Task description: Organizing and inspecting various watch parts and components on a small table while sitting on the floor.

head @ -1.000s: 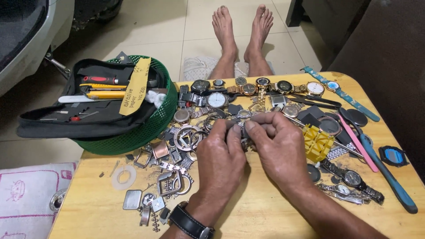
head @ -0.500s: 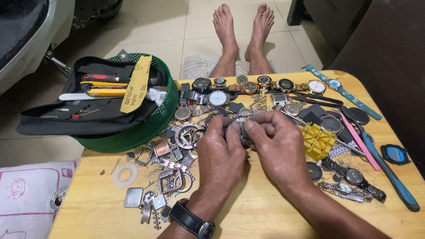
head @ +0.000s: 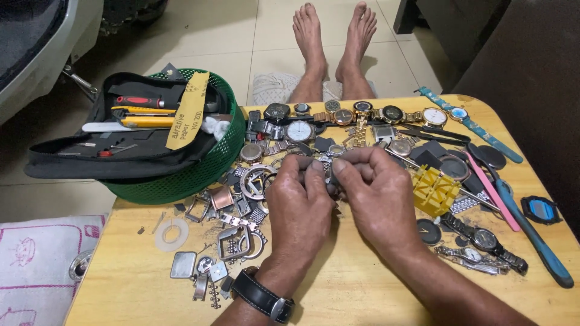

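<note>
A small metal watch part [head: 330, 171] is pinched between the fingertips of both hands above the middle of the wooden counter [head: 362, 296]. The left hand [head: 299, 202] is curled, its thumb and forefinger pressed onto the part from the left; a black-strapped wristwatch [head: 261, 296] is worn on that wrist. The right hand [head: 380, 199] is closed on the same part from the right, thumb and fingers drawn together. Most of the part is hidden by the fingers, so its exact kind cannot be told.

Just left of the hands, a heap of loose watch cases, bezels and bracelet links [head: 238, 211] is spread over the counter, with a pale ring [head: 171, 234] lying a little apart from it. Behind the hands, a row of wristwatches [head: 356, 115] is laid along the far edge, among them a white-dialled watch [head: 299, 131]. To the right, a yellow plastic case holder [head: 436, 190] is seen just beside the right hand, and near it a pink tool [head: 492, 193] and a blue-handled tool [head: 531, 238] are laid lengthwise. A blue digital watch head [head: 541, 209] is placed near the right edge, and a metal-bracelet watch [head: 483, 247] rests closer to the near side.

At the far left corner, a green mesh basket [head: 199, 172] is set, with a black tool pouch [head: 115, 151] draped across it and a yellow strip of abrasive paper [head: 188, 110] laid on top. Two bare feet [head: 332, 36] are seen on the tiled floor beyond the counter.
</note>
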